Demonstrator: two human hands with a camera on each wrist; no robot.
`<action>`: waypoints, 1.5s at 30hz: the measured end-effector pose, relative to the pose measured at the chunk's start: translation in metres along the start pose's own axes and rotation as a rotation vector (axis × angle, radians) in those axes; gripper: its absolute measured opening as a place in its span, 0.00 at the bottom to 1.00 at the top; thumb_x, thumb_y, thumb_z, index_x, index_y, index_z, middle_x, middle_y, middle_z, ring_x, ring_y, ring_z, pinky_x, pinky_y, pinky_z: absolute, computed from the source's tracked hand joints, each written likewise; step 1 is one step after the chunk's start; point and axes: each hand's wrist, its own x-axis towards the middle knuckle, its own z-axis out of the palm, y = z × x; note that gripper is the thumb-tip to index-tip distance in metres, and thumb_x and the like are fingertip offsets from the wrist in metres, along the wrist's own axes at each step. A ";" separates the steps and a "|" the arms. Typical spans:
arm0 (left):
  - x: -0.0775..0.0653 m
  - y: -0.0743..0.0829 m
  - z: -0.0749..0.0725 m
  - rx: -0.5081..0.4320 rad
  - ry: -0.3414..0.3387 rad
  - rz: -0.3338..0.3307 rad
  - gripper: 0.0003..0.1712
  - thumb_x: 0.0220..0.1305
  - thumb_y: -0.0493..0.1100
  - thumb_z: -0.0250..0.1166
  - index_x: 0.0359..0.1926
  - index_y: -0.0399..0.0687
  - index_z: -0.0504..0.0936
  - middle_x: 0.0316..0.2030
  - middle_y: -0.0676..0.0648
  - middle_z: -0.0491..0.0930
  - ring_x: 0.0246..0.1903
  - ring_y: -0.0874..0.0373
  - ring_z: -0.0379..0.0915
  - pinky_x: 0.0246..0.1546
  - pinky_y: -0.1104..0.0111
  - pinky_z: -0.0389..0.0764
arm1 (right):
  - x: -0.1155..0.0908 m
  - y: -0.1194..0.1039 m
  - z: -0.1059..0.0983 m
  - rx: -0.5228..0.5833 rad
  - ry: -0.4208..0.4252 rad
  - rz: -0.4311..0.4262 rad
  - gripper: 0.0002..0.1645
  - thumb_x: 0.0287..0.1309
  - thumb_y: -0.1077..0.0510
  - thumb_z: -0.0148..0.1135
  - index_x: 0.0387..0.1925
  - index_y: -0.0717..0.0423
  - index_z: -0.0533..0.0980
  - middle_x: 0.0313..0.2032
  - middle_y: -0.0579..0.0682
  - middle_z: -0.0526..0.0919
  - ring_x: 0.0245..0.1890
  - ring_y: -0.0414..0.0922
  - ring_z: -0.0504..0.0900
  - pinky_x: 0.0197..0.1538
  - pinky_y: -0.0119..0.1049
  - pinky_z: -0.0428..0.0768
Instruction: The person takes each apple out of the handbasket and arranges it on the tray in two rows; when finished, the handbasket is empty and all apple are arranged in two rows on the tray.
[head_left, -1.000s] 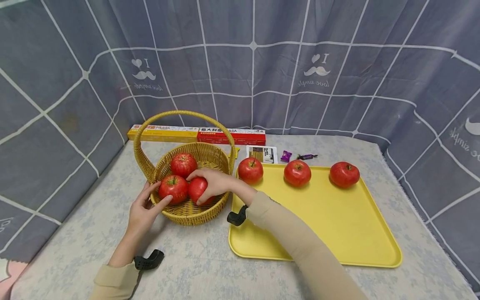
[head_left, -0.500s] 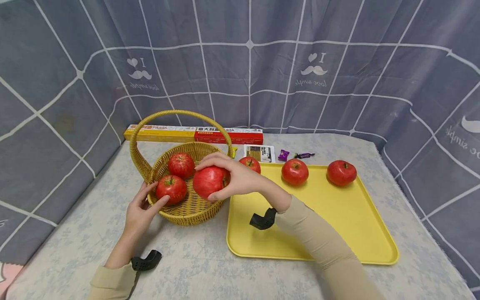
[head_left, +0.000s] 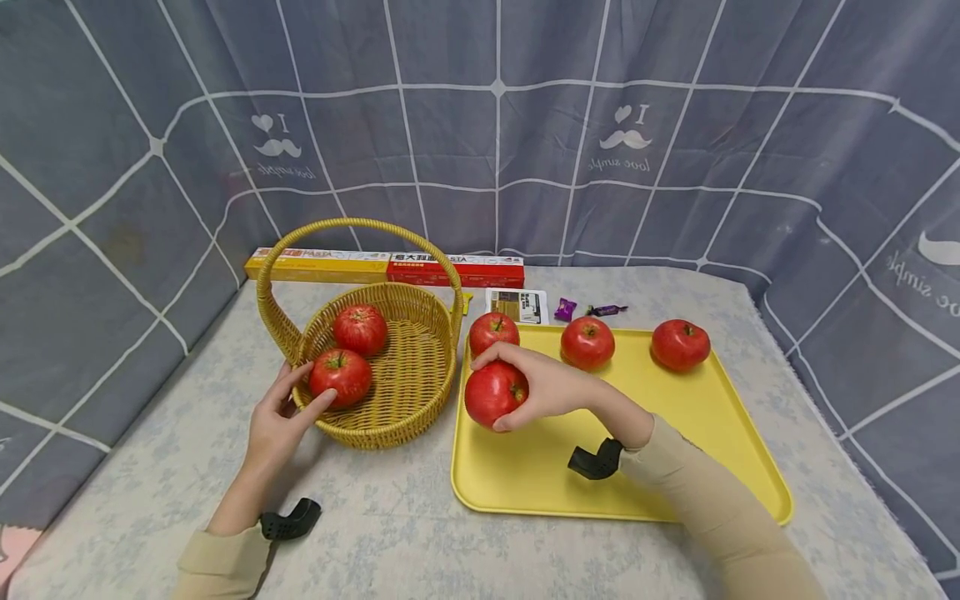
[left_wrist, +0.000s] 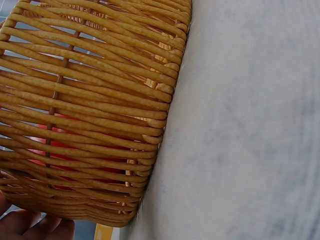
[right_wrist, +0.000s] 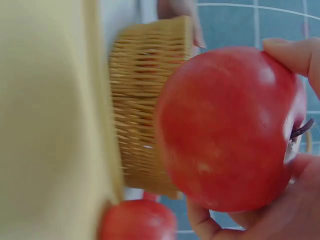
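My right hand holds a red apple between thumb and fingers, over the left part of a yellow tray. In the right wrist view this apple fills the middle, its stem facing the palm. My left hand grips the left rim of a wicker basket, thumb over the edge beside an apple. Two red apples sit inside: one at the front, one behind it. Along the tray's far edge lie a left apple, a middle apple and a right apple.
The basket's tall handle arches over it. Behind stand a yellow pasta box and a red one. A white packet and two purple-wrapped sweets lie beyond the tray. A grey curtain encloses the table.
My right hand has lifted an apple out of the basket and carried it right, over the tray. My left hand has stayed at the basket's rim.
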 end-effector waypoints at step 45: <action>0.003 -0.003 0.000 -0.056 -0.014 0.024 0.38 0.60 0.43 0.67 0.68 0.44 0.63 0.72 0.45 0.43 0.70 0.49 0.42 0.50 0.88 0.61 | 0.124 -0.063 -0.004 0.292 -0.015 -0.134 0.33 0.56 0.62 0.64 0.63 0.59 0.64 0.61 0.50 0.69 0.60 0.41 0.68 0.57 0.32 0.71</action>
